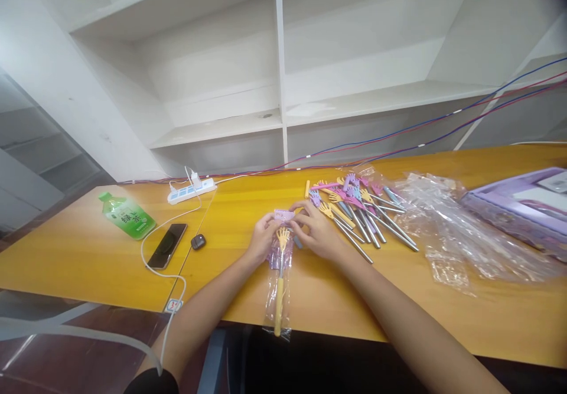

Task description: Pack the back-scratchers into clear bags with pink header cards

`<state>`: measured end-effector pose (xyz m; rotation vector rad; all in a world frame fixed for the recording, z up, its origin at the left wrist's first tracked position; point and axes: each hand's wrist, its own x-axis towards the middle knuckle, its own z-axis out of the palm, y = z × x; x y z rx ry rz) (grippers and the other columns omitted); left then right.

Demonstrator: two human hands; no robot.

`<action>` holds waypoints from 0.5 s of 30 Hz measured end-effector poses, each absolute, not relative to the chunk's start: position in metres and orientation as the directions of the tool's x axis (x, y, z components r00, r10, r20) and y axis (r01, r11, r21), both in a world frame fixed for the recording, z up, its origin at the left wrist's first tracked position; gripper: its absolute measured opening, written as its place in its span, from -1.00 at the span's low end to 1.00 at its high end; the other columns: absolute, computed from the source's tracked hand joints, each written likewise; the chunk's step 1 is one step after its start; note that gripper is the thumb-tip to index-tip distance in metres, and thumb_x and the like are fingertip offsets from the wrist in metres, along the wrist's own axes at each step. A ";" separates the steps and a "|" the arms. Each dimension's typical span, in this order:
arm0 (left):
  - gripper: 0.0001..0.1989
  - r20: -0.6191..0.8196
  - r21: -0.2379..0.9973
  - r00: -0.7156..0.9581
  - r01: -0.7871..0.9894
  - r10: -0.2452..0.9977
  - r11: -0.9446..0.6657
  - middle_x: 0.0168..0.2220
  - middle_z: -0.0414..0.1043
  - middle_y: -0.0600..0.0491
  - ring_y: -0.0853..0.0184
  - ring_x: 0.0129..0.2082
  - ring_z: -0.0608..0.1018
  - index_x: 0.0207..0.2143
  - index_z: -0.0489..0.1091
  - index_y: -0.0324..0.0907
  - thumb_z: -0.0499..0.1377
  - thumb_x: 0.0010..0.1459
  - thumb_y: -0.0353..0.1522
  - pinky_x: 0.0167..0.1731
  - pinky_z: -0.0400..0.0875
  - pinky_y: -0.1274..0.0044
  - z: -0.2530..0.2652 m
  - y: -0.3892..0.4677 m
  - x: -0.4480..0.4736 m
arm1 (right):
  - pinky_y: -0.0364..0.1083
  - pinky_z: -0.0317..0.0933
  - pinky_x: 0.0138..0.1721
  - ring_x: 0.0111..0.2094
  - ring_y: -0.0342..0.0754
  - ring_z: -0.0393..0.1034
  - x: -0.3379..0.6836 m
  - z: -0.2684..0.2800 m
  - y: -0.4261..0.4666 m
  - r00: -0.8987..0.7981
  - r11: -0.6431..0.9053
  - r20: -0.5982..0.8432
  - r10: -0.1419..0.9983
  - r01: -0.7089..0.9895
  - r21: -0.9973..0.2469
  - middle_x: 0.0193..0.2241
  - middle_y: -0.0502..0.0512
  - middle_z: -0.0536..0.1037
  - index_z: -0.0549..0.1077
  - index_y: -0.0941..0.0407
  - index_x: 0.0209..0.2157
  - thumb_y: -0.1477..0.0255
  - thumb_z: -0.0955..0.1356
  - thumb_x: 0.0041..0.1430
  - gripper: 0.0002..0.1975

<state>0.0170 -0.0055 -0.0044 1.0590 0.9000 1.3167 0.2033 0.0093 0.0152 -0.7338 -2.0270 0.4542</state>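
White shelving backs the yellow tabletop (66,264). At its centre, left hand (261,237) and right hand (316,231) pinch the bagged back scratcher (280,276) at twelve o'clock, its handle overhanging the edge. Light, stiff, slippery film; grip best over the rod.

A green bottle (127,215), phone (167,245), power strip (191,191) and purple box (518,211) lie on the wooden table (66,258).

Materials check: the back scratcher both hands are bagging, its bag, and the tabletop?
Back scratcher: yellow claw and grip look like matte plastic; the shaft between looks like metal, as the loose scratchers show shiny silver stems. Bag: thin clear plastic film, glossy and crinkled. Table: likely wood-grain laminate, with a smooth sheen.
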 end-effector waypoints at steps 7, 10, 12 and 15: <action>-0.60 0.062 0.986 0.047 -0.160 0.997 -0.054 -0.25 0.64 -0.04 0.24 -0.32 0.64 -0.18 0.48 -0.22 0.40 0.09 -0.11 -0.27 0.52 0.45 -0.008 -0.003 0.012 | -0.09 0.24 -0.38 -0.45 -0.08 0.38 0.194 0.004 0.012 -0.310 0.510 0.412 0.857 0.393 -0.765 -0.37 0.02 0.50 0.34 0.09 -0.03 0.09 0.35 0.34 -0.62; -0.61 0.067 0.991 0.038 -0.118 0.997 -0.062 -0.27 0.62 -0.02 0.29 -0.37 0.60 -0.21 0.49 -0.22 0.39 0.10 -0.10 -0.31 0.48 0.48 -0.010 -0.002 0.012 | -0.11 0.13 -0.40 -0.45 -0.09 0.32 0.192 0.002 0.013 -0.371 0.511 0.367 0.853 0.451 -0.731 -0.45 -0.02 0.46 0.37 0.09 -0.25 0.04 0.31 0.37 -0.63; -0.62 0.071 0.991 0.037 -0.117 0.997 -0.066 -0.31 0.61 -0.01 0.31 -0.40 0.58 -0.21 0.49 -0.22 0.37 0.12 -0.10 -0.32 0.46 0.49 -0.012 -0.002 0.012 | -0.11 0.08 -0.39 -0.44 -0.09 0.29 0.191 0.002 0.013 -0.395 0.540 0.380 0.836 0.477 -0.693 -0.48 -0.01 0.42 0.31 0.08 -0.38 0.05 0.28 0.40 -0.59; -0.63 0.078 0.991 0.037 -0.110 0.996 -0.073 -0.34 0.58 0.00 0.31 -0.39 0.56 -0.22 0.49 -0.22 0.34 0.16 -0.09 -0.30 0.43 0.49 -0.014 -0.002 0.013 | -0.12 0.06 -0.39 -0.45 -0.10 0.26 0.190 0.000 0.014 -0.394 0.554 0.395 0.830 0.490 -0.673 -0.48 -0.02 0.40 0.28 0.08 -0.40 0.09 0.26 0.42 -0.60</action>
